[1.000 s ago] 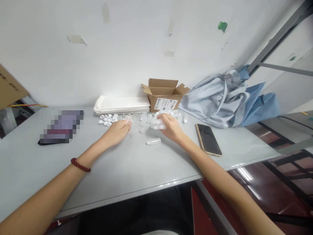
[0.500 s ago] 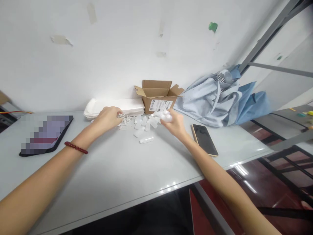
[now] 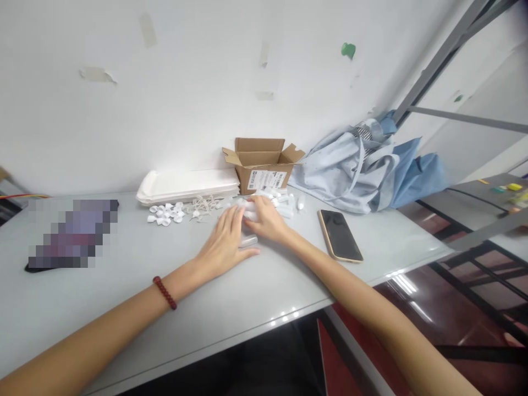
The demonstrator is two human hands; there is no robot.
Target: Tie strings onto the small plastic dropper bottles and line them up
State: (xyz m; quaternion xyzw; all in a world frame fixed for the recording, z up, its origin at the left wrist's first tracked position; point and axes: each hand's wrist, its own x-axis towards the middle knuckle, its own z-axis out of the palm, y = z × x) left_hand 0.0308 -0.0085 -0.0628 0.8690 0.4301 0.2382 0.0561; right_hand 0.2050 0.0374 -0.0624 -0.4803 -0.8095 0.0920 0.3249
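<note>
My left hand [image 3: 223, 242] lies low over the table with its fingers stretched out and the thumb spread. A clear plastic tube [image 3: 249, 241] lies between its thumb and forefinger. Close beside it, my right hand [image 3: 268, 219] has thumb and fingers curled around some translucent plastic tubes [image 3: 247, 210], whose number I cannot make out. More small tubes [image 3: 285, 207] lie just behind and to the right of that hand. Left of the hands are a pile of thin white loop-like pieces [image 3: 205, 205] and a cluster of small white caps [image 3: 165, 214].
An open cardboard box [image 3: 264, 173] stands against the wall beside a stack of flat white sheets [image 3: 187, 184]. Blue cloth [image 3: 350, 170] is heaped at the back right. A phone [image 3: 340, 235] lies on the right, and a blurred-out dark device [image 3: 74, 234] on the left.
My left hand has moved right and nearer, away from the loop-like pieces, uncovering the white caps. The right hand has shifted left to meet it, and tubes now show to its right.
</note>
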